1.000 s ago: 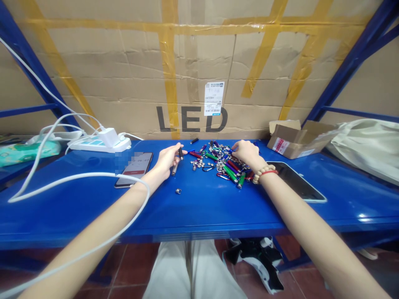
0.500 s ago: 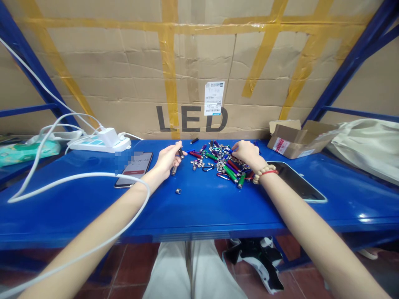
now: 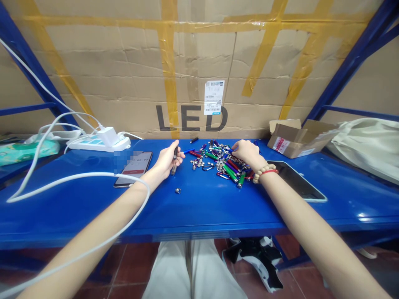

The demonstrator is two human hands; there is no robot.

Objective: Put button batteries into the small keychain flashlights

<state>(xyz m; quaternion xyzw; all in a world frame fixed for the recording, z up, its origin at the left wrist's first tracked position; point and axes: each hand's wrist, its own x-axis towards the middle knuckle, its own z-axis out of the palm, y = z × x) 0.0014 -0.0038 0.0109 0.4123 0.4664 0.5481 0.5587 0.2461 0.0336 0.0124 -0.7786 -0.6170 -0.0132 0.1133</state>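
Note:
My left hand (image 3: 166, 159) is closed around a small dark keychain flashlight (image 3: 174, 160) just above the blue table (image 3: 202, 207). A small silver cap (image 3: 178, 190) lies loose on the table in front of that hand. My right hand (image 3: 247, 152) rests on a pile of coloured keychain flashlights (image 3: 222, 162), red, green, blue and purple, with its fingers curled into the pile; what they hold is hidden. Small silver button batteries (image 3: 197, 164) lie at the pile's left edge.
A phone (image 3: 134, 168) with a lit screen lies left of my left hand. A tablet (image 3: 294, 180) lies to the right. A white power strip (image 3: 99, 143) and its cable (image 3: 77, 179) run across the left side. An open cardboard box (image 3: 296, 139) and a cloth bag (image 3: 368, 145) sit at the right.
My left hand has turned the dark flashlight more upright in its fingers. My right hand has shifted slightly on the pile.

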